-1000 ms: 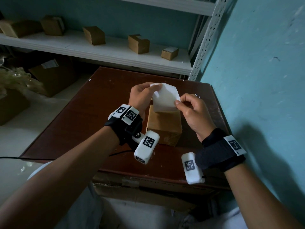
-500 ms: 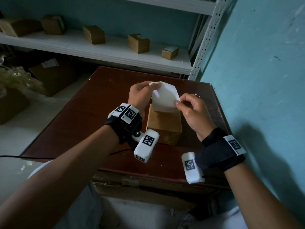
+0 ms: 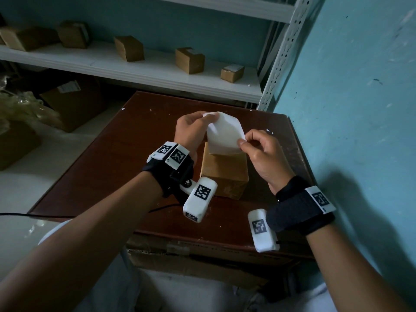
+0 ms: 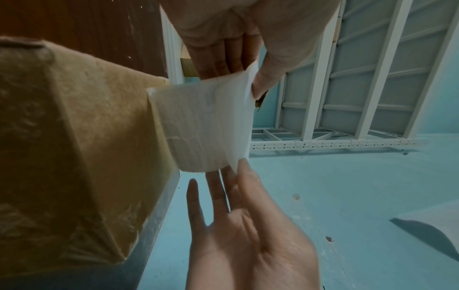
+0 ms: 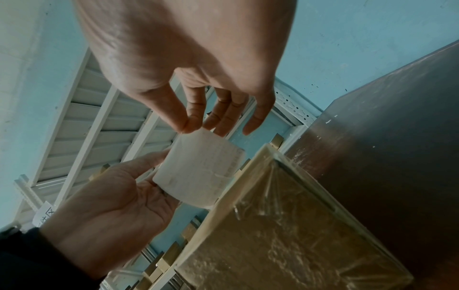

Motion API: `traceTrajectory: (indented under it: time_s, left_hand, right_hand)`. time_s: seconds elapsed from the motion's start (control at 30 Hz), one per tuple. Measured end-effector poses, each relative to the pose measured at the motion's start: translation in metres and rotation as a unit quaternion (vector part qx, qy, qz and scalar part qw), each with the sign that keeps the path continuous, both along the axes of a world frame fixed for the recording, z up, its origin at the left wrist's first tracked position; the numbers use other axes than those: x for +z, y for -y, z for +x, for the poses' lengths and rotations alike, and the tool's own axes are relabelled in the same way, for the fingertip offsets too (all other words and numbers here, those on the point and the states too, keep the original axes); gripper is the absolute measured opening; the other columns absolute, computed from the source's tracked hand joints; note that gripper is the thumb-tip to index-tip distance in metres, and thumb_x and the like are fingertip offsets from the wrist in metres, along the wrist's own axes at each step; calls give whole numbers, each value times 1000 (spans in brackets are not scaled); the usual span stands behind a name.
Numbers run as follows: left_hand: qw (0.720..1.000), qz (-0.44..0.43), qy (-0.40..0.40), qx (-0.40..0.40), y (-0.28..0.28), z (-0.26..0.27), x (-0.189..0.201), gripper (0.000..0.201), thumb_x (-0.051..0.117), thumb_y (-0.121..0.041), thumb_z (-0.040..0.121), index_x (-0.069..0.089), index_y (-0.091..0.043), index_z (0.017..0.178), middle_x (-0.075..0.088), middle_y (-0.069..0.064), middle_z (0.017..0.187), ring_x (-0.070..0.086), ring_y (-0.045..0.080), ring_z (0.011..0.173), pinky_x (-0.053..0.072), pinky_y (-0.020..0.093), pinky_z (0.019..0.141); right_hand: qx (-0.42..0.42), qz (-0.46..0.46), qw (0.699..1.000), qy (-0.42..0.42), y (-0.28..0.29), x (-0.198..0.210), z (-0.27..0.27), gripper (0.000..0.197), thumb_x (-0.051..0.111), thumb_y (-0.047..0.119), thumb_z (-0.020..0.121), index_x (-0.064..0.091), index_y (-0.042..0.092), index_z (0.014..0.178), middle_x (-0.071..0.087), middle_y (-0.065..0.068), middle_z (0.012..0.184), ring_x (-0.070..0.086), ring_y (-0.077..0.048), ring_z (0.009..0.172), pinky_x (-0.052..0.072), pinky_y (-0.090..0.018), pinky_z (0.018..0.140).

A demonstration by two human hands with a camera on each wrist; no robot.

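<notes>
Hardly anything has shifted in the last second: both hands stay at frame centre with the label [image 3: 225,136] stretched between them. The left hand [image 3: 191,131] pinches its upper left corner, thumb in front and fingers behind. The right hand [image 3: 263,154] pinches the right edge between thumb and forefinger, its other fingers loose. The label bows up above the box [image 3: 225,174], its lower edge meeting the far end of the box top and hiding it.

The box, wrapped in shiny clear film, stands centre right on the table [image 3: 112,165], near the wall [image 3: 349,109]. A white wrist unit [image 3: 200,200] covers the box's lower left corner. A shelf [image 3: 157,70] runs across the upper frame with small cartons [image 3: 190,60] spaced along it. Beneath it, at upper left, a bigger carton [image 3: 74,102] bears a white sticker [image 3: 68,87], too small to read. A cable [image 3: 13,214] trails off the left edge.

Faint print lines show on the label in both wrist views, too blurred to read. The wrist units carry black-and-white square codes.
</notes>
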State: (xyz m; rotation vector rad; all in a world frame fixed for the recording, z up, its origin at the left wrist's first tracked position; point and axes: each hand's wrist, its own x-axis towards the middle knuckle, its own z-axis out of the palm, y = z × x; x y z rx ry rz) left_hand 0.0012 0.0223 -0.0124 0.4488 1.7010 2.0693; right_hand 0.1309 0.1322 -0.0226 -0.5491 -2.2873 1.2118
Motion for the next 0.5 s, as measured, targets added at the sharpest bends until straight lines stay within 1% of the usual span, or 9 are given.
traceTrajectory:
  time_s: [0.07, 0.13, 0.23, 0.27, 0.3, 0.33, 0.37, 0.43, 0.5]
  left_hand:
    - [1000, 0, -5, 0, 1, 1, 1, 11, 63, -19, 88, 69, -10, 88, 68, 1, 86, 65, 13, 80, 53, 25, 65]
    - [1000, -6, -18, -3, 1, 3, 2, 10, 63, -19, 89, 69, -11, 85, 68, 0, 86, 64, 10, 80, 52, 21, 64]
    - [998, -30, -51, -15, 0, 6, 3, 13, 61, -20, 90, 68, -14, 81, 67, -2, 87, 62, 5, 80, 50, 15, 63]
    - [997, -39, -55, -23, -1, 7, 2, 13, 61, -20, 91, 68, -13, 82, 67, -1, 89, 63, 7, 84, 53, 18, 68]
    - [997, -46, -61, -33, -2, 8, 2, 13, 60, -20, 92, 68, -13, 85, 68, 1, 93, 64, 12, 89, 55, 25, 78]
    - [995, -52, -68, -45, -3, 10, 2, 13, 59, -21, 92, 68, -13, 88, 68, 3, 97, 64, 17, 94, 56, 34, 86]
    - [994, -59, -76, -56, -4, 12, 3, 15, 57, -21, 93, 68, -12, 92, 67, 5, 99, 64, 21, 98, 54, 42, 91]
    - [992, -68, -84, -72, -6, 16, 3, 18, 55, -22, 94, 68, -10, 98, 65, 4, 100, 62, 22, 100, 52, 47, 95]
    - [991, -67, -81, -82, -6, 18, 4, 20, 53, -21, 95, 66, -10, 104, 62, 2, 102, 60, 22, 102, 50, 48, 96]
  right_hand:
    - [5, -1, 1000, 4, -1, 1, 1, 19, 59, 19, 95, 59, 4, 83, 54, -9, 97, 53, -18, 91, 40, -25, 79]
    - [6, 3, 1000, 12, -3, 3, 2, 18, 60, 19, 94, 60, 5, 83, 53, -7, 99, 53, -16, 92, 41, -26, 83]
    - [-51, 32, 998, 1, -11, 4, 4, 15, 62, 22, 93, 61, 11, 83, 52, -3, 107, 52, -13, 100, 40, -26, 91]
    - [-74, 33, 997, -11, -12, 4, 4, 14, 62, 23, 92, 61, 12, 84, 52, -3, 107, 51, -13, 100, 41, -26, 90]
    - [-92, 28, 995, -21, -14, 4, 4, 13, 61, 24, 92, 61, 12, 86, 52, -3, 106, 51, -12, 97, 41, -25, 86]
    - [-103, 19, 994, -28, -14, 4, 3, 13, 60, 24, 93, 60, 12, 89, 53, -3, 104, 51, -9, 93, 41, -23, 80]
    - [-109, 7, 994, -33, -14, 3, 2, 12, 58, 24, 94, 58, 12, 92, 54, -1, 100, 51, -6, 89, 41, -20, 74]
    - [-116, -25, 992, -45, -12, 3, -1, 12, 56, 23, 96, 56, 12, 98, 55, 3, 93, 52, -4, 85, 39, -17, 66]
    - [-125, -60, 988, -61, -10, 3, -3, 10, 54, 23, 98, 54, 14, 102, 56, 5, 93, 53, -2, 84, 39, -16, 64]
